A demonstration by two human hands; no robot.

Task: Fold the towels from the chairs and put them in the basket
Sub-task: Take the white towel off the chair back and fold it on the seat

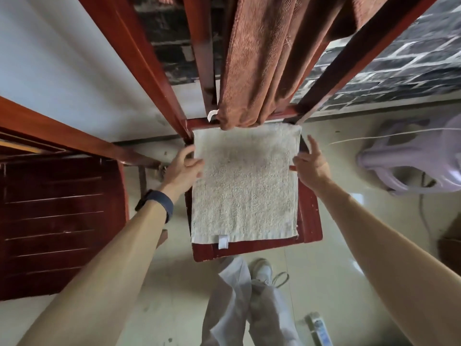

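Note:
A cream towel (245, 186) lies flat in a folded rectangle on the red wooden chair seat (309, 221). A white tag shows at its near edge. My left hand (183, 166) rests at the towel's left edge, thumb and fingers pinching it. At the towel's right edge is my right hand (310, 163), fingers spread, thumb touching the cloth. A brown towel (262, 61) hangs over the chair's backrest, its lower end touching the cream towel's far edge. A lilac plastic basket (414, 158) stands on the floor to the right.
A second dark red chair (55, 221) stands close on the left. The floor is pale tile. My legs and a shoe (260, 268) are below the seat. A power strip (319, 330) lies on the floor at the bottom right, and a brown box (451, 245) sits at the right edge.

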